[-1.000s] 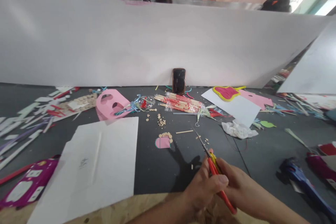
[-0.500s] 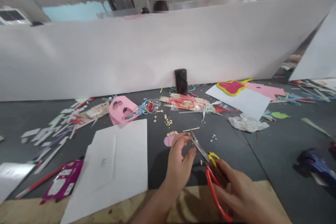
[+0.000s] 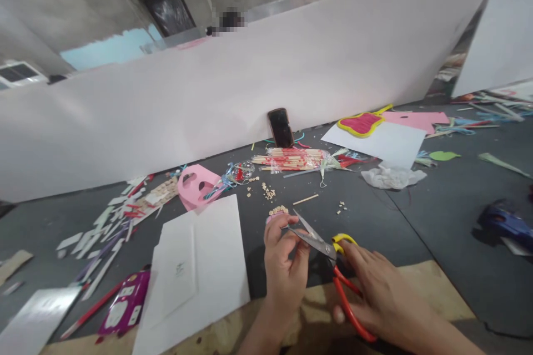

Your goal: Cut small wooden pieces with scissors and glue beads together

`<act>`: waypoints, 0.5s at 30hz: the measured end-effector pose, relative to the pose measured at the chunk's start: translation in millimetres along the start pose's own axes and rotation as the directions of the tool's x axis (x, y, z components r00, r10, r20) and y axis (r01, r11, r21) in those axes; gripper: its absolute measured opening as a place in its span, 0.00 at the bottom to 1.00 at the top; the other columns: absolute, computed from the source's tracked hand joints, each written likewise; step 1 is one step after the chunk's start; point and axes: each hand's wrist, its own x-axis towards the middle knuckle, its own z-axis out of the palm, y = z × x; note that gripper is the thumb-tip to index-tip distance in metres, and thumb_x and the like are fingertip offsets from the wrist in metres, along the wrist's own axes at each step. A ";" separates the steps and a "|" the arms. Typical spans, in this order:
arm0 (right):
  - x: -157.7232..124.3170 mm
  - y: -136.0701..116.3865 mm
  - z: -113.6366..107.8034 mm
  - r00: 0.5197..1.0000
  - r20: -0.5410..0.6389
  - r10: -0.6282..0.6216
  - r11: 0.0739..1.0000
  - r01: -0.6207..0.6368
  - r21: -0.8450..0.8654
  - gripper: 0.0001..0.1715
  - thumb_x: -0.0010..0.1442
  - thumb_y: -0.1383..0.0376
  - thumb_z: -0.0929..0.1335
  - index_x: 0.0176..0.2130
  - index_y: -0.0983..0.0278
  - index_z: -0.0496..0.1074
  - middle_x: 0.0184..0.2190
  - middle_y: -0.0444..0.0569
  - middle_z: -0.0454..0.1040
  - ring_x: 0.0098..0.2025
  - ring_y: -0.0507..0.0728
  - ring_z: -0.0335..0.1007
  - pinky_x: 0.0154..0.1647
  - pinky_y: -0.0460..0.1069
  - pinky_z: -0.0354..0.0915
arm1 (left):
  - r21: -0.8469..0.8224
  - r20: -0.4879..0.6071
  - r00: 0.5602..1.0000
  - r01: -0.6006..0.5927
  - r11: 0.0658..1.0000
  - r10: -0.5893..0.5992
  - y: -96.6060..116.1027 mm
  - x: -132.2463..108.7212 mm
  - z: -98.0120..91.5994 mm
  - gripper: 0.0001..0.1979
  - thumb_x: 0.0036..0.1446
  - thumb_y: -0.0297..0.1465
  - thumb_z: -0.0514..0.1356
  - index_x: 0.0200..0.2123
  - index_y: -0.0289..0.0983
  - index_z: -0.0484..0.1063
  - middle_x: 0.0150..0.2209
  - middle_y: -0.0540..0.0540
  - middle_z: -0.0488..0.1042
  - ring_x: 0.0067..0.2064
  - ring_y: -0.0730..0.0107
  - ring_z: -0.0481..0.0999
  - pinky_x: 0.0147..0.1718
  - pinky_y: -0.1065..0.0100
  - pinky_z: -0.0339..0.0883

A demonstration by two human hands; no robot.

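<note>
Two bare hands work over the near edge of a dark table (image 3: 449,205). The right hand (image 3: 378,288) grips a pair of scissors (image 3: 320,244) with red and yellow handles; its fingers are wrapped around the handles, and the blades stand apart, pointing away and to the left. The scissors are above the table, near the middle of its near edge. The left hand (image 3: 285,260) has its thumb and fingers curled beside the blade tips; whether they pinch something small cannot be told.

Just beyond the left fingertips lies a small pink piece partly covered with pale beads (image 3: 278,211). A thin wooden stick (image 3: 306,199) lies beyond the blades, with tiny pale bits (image 3: 341,208) to its right. Toward the far edge, a plastic-wrapped bundle of red and tan sticks (image 3: 291,160) lies in front of a phone (image 3: 282,127) leaning on a white panel (image 3: 187,100). Left of the hands, a white sheet (image 3: 219,255) reaches the near edge; toward the far right corner, a crumpled white tissue (image 3: 393,176) lies near another white sheet (image 3: 395,144).
</note>
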 end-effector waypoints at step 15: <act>-7.4 4.9 0.2 0.988 -0.107 -0.108 0.973 0.083 -0.217 0.22 0.57 0.56 0.65 0.46 0.68 0.67 0.31 0.53 0.78 0.29 0.60 0.74 0.29 0.52 0.61 | 0.027 0.109 0.994 0.002 1.000 -0.005 7.3 -3.3 -3.9 0.07 0.58 0.27 0.56 0.31 0.39 0.74 0.46 0.42 0.69 0.56 0.54 0.64 0.56 0.49 0.57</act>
